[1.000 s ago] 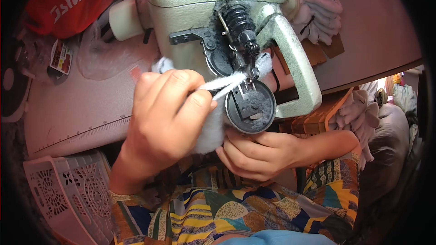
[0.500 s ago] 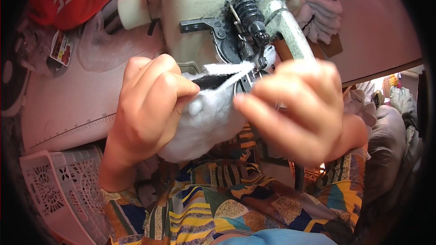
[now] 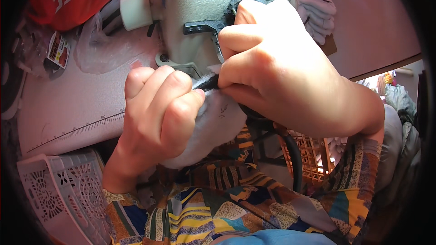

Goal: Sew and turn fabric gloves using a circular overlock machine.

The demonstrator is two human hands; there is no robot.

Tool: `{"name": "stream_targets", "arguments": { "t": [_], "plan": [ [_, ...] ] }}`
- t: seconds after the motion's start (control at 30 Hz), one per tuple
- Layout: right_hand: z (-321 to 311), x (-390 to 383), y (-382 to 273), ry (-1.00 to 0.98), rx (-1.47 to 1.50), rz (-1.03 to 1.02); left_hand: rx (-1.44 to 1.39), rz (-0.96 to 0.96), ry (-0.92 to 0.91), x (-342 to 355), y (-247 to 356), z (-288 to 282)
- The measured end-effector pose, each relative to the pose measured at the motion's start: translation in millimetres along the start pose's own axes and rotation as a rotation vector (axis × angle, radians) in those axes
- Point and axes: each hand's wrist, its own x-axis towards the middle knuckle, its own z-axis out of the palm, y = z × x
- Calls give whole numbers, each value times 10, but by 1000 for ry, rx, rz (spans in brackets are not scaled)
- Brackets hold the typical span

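You are pinching white cloth (image 3: 215, 124) in left hand (image 3: 159, 109) and right hand (image 3: 277, 68), its edge (image 3: 208, 84) running between them, the right nearer the machine (image 3: 195, 8).

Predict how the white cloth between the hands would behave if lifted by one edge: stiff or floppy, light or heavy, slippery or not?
The cloth is probably floppy, since it hangs in a soft, rounded shape. It may be light for its size, as it looks fluffy. Its fuzzy surface suggests it would not be very slippery.
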Motion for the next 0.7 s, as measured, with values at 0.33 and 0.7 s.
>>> {"name": "stream_targets", "arguments": {
  "t": [0.33,0.7],
  "plan": [
    [-29,34,3,-79,-29,63,28,9,38,30,4,15],
    [165,16,46,290,108,-16,4,-15,44,-11,35,34]
  ]
}}
